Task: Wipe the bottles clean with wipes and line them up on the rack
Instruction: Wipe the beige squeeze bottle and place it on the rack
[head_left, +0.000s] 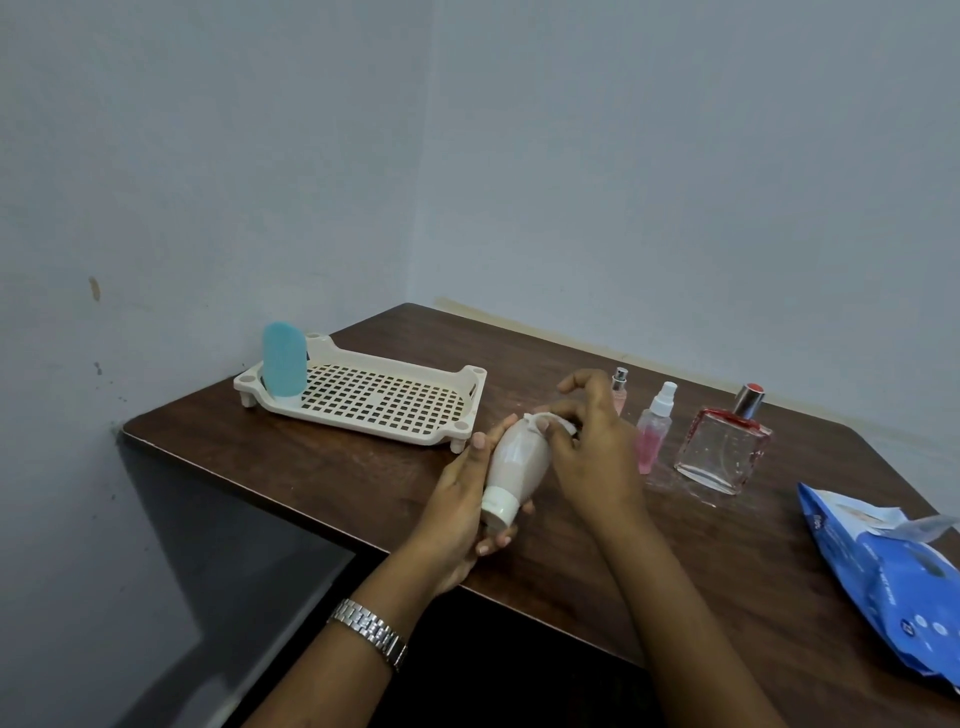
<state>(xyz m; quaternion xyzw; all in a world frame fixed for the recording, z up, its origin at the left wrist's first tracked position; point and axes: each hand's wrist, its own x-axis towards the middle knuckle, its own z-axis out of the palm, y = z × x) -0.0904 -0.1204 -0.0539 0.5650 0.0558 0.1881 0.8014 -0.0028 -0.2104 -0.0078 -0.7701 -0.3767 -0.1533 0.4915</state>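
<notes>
- Left hand (457, 499): fingers curled round the cap end of a beige squeeze bottle (519, 457). The bottle is held tilted above the table (311, 467), white cap toward the camera.
- Right hand (592, 452): thumb and fingers pinch a bunched white wipe (545, 418) against the bottle's far end.
- Risk 1: the only support is the grip near the cap. A damp surface could let the bottle slip onto the table or over the near edge.
- Risk 2: the slim pink atomiser (619, 389) stands just behind the right hand, and the pink spray bottle (653, 431) just beside it. A wide wiping stroke could topple either one.
- Risk 3: the square glass perfume bottle (722, 447) is near those two and probably breakable if knocked.
- Risk 4: the area under the left fingers may go unwiped unless the grip changes.
- Risk 5: a tall blue bottle (283, 361) stands upright at the far left corner of the cream rack (475, 379). A nudge to the rack during placement could tip it.
</notes>
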